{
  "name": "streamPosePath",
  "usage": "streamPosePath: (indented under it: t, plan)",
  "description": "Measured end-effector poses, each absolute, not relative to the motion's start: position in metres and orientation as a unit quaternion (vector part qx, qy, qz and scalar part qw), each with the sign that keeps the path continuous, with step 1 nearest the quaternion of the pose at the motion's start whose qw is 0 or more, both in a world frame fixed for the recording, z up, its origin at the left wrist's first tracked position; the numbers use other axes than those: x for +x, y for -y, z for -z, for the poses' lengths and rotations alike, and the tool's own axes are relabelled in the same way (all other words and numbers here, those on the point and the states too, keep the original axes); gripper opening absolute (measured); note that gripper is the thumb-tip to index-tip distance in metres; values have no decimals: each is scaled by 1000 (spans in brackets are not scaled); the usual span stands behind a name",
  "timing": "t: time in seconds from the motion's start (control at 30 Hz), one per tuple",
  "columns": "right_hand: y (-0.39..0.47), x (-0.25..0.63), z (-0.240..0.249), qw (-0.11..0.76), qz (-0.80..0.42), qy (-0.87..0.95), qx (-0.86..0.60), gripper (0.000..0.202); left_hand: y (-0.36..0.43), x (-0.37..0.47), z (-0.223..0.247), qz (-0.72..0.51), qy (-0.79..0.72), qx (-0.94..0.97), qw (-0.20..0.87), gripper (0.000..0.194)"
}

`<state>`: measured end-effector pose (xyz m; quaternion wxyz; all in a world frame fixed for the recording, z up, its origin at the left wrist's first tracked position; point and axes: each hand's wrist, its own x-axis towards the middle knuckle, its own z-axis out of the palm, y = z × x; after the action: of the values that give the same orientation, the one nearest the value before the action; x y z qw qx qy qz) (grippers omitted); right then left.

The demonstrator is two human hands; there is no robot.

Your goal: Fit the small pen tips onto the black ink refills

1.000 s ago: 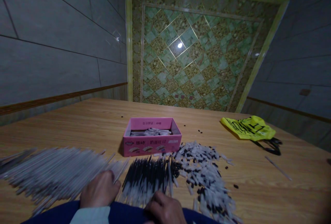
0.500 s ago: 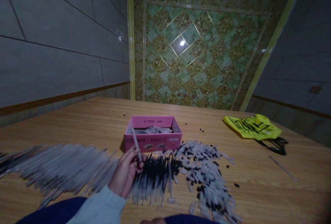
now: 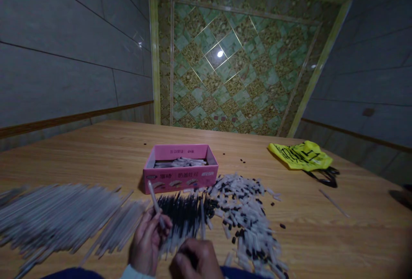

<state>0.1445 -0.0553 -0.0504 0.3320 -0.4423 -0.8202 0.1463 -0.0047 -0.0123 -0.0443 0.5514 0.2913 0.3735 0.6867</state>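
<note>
My left hand (image 3: 146, 238) is closed around a slim whitish pen (image 3: 153, 198), which slants up toward the front of the pink box (image 3: 180, 179). Low in the middle, my right hand (image 3: 198, 259) has its fingers curled; whatever they may hold is hidden. Between the hands and the box lies a row of thin sticks with black upper ends (image 3: 180, 212), like pen parts. Clear pen barrels (image 3: 64, 214) are spread to the left. On the right is a heap of small whitish caps (image 3: 257, 231) mixed with black plugs (image 3: 282, 226).
Several whitish pens (image 3: 185, 162) lie inside the pink box. A yellow bag (image 3: 301, 155) with black print and black straps rests at the right on the wooden table (image 3: 106, 150). A single thin stick (image 3: 334, 203) lies near it. A dark, blurred shape shows at the right edge.
My left hand has drawn back and down with the pen, away from the box. My right hand has risen into view beside it. The whole view has shifted slightly.
</note>
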Motion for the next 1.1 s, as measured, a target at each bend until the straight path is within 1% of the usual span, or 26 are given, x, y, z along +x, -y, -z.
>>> streamPosePath:
  t: [0.07,0.1,0.17,0.3,0.37,0.63,0.73,0.8,0.93,1.03,1.1]
  plan:
    - [43,153,47,358,-151,739,-550,12,9,-7,47,-681,-375,284,561,29]
    - [37,158,45,355,-143,713,-588,14,7,-7,48,-678,-375,281,566,33]
    - [30,167,42,318,-107,692,-639,17,6,-6,50,-671,-376,271,579,36]
    - [27,172,41,211,-33,693,-689,14,5,-4,51,-662,-368,251,603,33]
    - [27,172,40,177,-4,685,-707,13,5,-4,50,-660,-364,243,611,30]
    - [19,194,27,143,43,632,-760,19,3,-7,49,-681,-358,238,593,23]
    - [20,196,22,166,48,646,-744,15,1,-6,52,-680,-331,233,611,17]
    - [22,191,21,184,41,702,-687,12,1,-5,54,-677,-318,234,622,15]
    - [23,177,27,167,10,812,-560,11,1,-5,54,-674,-312,230,629,20]
    - [22,172,33,163,12,820,-548,10,2,-4,51,-664,-327,221,635,23]
    - [21,172,34,176,3,822,-541,13,4,-3,47,-653,-338,219,641,26]
